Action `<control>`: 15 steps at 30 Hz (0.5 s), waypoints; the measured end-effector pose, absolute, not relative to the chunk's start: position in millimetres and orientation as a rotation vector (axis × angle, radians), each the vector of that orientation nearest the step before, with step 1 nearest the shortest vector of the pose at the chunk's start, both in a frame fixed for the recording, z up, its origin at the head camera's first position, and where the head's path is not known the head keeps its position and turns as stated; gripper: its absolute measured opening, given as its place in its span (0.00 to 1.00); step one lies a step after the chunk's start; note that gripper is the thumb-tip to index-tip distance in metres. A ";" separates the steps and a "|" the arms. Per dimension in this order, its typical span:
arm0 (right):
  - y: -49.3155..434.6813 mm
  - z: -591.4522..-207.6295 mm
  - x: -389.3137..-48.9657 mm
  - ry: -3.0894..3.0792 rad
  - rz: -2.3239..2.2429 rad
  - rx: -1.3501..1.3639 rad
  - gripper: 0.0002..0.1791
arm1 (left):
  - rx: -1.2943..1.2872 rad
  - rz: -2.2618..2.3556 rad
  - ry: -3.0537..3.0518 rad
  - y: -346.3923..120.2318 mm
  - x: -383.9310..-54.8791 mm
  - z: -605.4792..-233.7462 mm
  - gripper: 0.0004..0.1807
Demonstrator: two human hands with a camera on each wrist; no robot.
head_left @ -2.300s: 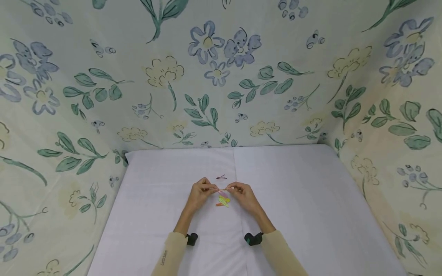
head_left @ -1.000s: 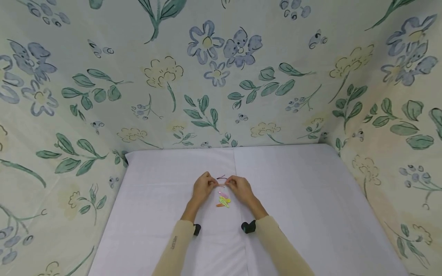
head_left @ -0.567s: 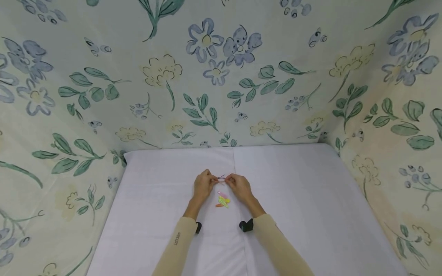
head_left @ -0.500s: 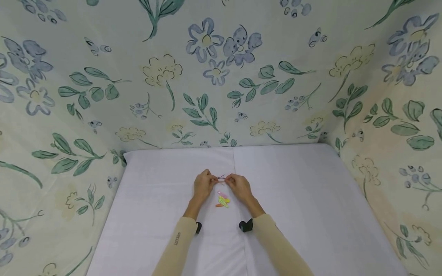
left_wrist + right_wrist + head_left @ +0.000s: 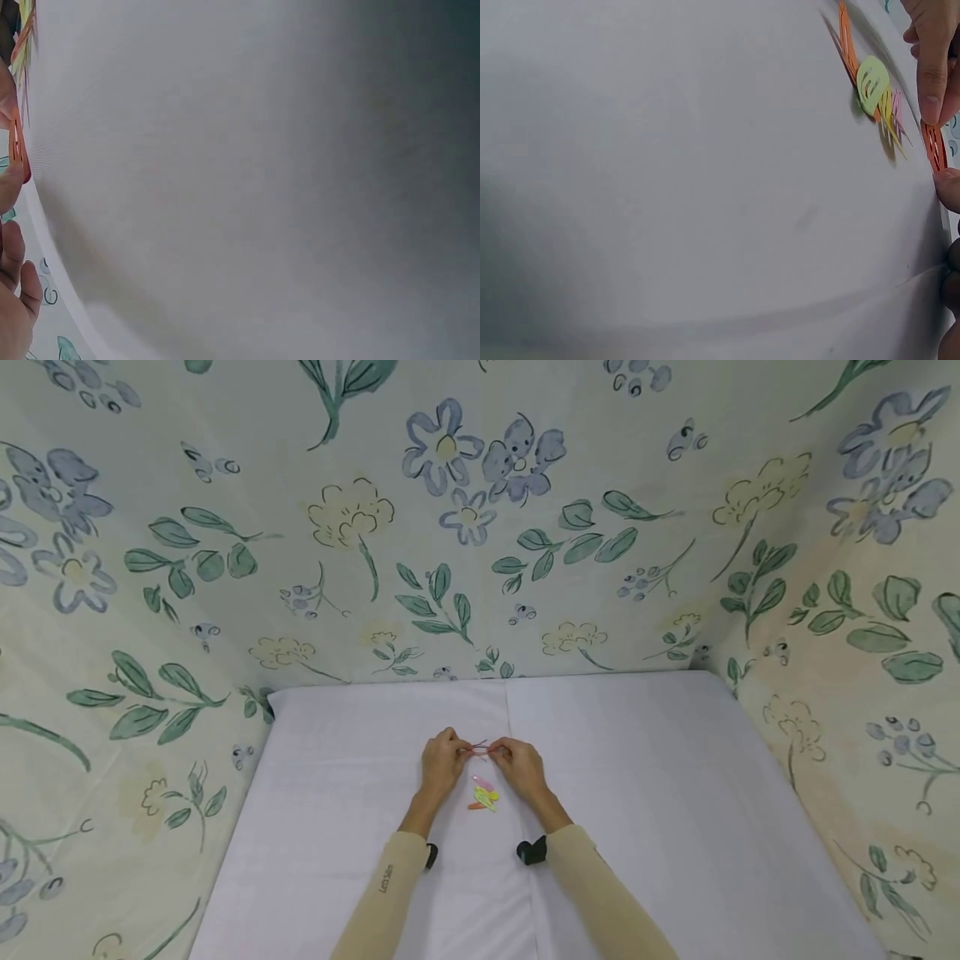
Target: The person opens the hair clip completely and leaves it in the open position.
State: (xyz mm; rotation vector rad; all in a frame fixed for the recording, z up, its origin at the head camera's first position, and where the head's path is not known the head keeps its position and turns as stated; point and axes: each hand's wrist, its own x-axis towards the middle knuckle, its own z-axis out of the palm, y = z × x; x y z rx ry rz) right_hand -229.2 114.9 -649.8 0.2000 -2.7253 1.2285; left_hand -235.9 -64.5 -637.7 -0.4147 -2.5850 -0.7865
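Observation:
In the head view my left hand and my right hand meet near the middle of the table. Between their fingertips they pinch a small orange snap hair clip, one end each. The same orange clip shows close up in the left wrist view, with a bit of red just behind it. Orange-red slots of the clip appear in the right wrist view. A dark red hair clip lies just beyond the held one, partly overlapped by it in the head view.
Nearer the body lies a small pile of hair clips: pink, yellow-green and orange. A white cloth covers the table. Floral curtains hang behind it and at both sides.
Both hands have moved forward together with the orange hair clip, away from the pile and up to the dark red clip. Over the last half second they stay nearly still.

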 end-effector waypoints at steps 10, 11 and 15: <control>115.3 -650.8 -227.8 -2.710 1.285 0.184 0.03 | -0.421 -0.752 -2.571 -65.3 -234.1 -635.0 0.05; 115.7 -651.2 -227.6 -2.703 1.297 0.179 0.03 | -0.420 -0.758 -2.568 -65.6 -233.9 -634.2 0.05; 117.2 -651.9 -226.7 -2.679 1.362 0.164 0.05 | -0.386 -0.843 -2.557 -69.1 -231.6 -631.1 0.06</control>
